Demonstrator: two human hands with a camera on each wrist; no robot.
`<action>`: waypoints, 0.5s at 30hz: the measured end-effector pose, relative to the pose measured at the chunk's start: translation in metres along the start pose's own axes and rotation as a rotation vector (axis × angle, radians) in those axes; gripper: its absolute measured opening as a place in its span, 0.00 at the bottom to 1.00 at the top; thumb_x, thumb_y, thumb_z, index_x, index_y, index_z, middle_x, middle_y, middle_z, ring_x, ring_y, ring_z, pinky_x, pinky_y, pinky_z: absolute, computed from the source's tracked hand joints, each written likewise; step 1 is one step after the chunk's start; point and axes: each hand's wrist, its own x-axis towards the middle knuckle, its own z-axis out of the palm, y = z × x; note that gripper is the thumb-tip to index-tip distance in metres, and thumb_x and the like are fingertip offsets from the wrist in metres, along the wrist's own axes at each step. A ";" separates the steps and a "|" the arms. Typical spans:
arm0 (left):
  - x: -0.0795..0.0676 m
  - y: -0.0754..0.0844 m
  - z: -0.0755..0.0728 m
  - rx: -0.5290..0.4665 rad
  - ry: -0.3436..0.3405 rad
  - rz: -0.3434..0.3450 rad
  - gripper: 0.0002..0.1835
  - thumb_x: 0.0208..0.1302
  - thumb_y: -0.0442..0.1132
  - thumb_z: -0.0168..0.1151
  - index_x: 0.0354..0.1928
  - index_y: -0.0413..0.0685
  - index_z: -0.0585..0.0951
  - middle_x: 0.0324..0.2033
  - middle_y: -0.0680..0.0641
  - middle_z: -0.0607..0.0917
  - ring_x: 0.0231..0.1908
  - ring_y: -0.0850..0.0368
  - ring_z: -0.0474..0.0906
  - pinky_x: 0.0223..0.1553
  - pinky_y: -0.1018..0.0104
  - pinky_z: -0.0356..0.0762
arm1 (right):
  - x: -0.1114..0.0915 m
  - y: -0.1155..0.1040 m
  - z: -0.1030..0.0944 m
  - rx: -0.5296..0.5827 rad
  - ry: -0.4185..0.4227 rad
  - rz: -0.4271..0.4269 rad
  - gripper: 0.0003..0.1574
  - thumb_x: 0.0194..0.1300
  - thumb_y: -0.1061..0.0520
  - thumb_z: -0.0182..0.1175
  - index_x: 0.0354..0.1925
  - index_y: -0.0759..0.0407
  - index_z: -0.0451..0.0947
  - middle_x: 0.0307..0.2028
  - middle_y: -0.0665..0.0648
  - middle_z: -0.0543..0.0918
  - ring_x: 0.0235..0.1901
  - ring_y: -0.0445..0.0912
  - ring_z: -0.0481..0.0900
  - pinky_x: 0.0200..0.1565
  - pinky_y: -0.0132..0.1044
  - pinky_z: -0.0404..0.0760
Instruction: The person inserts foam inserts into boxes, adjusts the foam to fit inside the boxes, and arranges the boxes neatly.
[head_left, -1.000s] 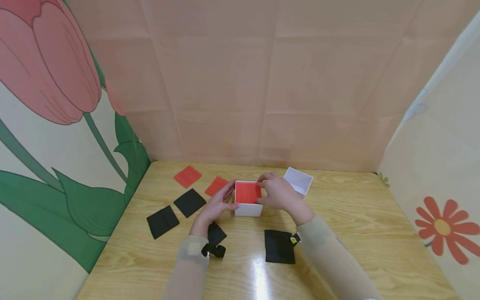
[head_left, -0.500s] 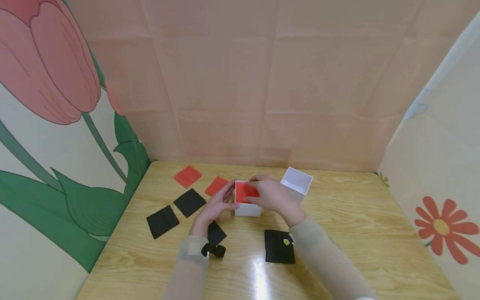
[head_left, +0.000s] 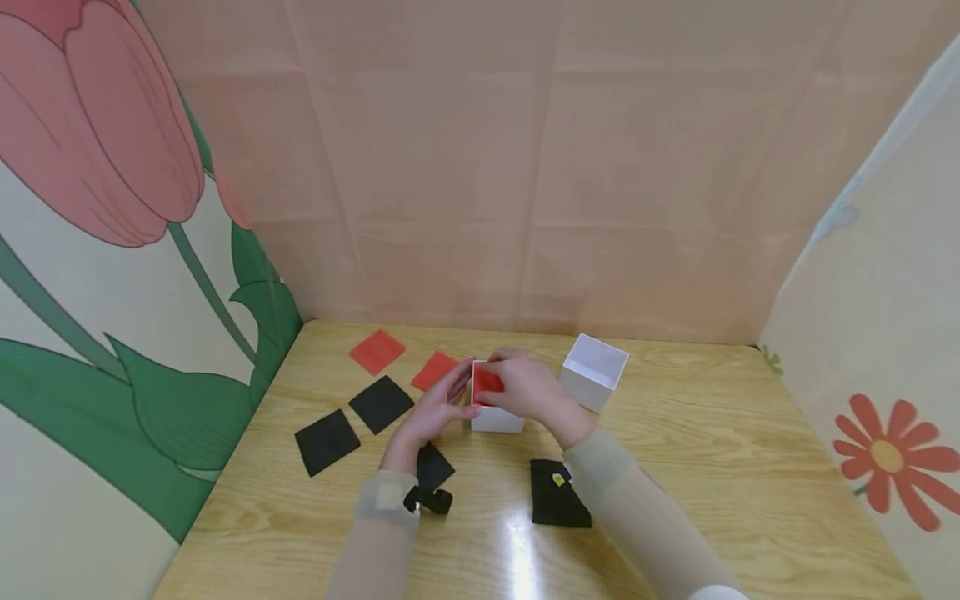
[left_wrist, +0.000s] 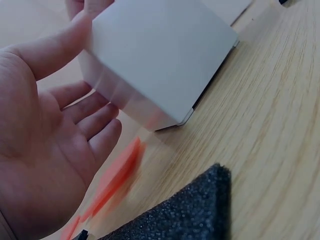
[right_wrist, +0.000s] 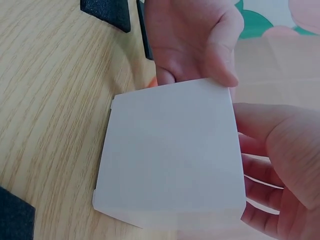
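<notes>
A small white box stands on the table, a red square in its opening. At the box's left side, the left hand holds it, thumb at the near corner, fingers along the wall; the left wrist view shows these fingers on the wall. Over the opening lies the right hand, its thumb and fingers spread apart on the red square; the hand covers the opening's right part. In the right wrist view the right fingers reach past the box's upper edge, tips hidden.
A second white box stands open at the right. Red squares and black squares lie to the left, another black square near the right forearm. A black strap item is at the left wrist.
The right hand has moved left from the box's right edge across the red square, uncovering more of the second white box. The left hand stays where it was.
</notes>
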 end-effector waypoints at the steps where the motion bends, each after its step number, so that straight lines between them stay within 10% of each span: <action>1: 0.000 0.000 0.000 0.002 0.001 0.000 0.50 0.69 0.33 0.73 0.86 0.46 0.54 0.83 0.48 0.59 0.82 0.49 0.53 0.80 0.51 0.52 | 0.000 0.000 0.000 -0.004 -0.001 -0.001 0.32 0.62 0.42 0.79 0.61 0.52 0.89 0.55 0.58 0.86 0.49 0.52 0.84 0.49 0.44 0.89; 15: 0.001 -0.001 -0.001 0.008 -0.002 0.001 0.50 0.69 0.34 0.73 0.86 0.47 0.55 0.83 0.48 0.59 0.82 0.49 0.53 0.80 0.50 0.52 | 0.005 -0.005 0.001 -0.076 -0.024 0.011 0.32 0.62 0.42 0.79 0.62 0.50 0.89 0.52 0.57 0.87 0.47 0.51 0.83 0.48 0.45 0.88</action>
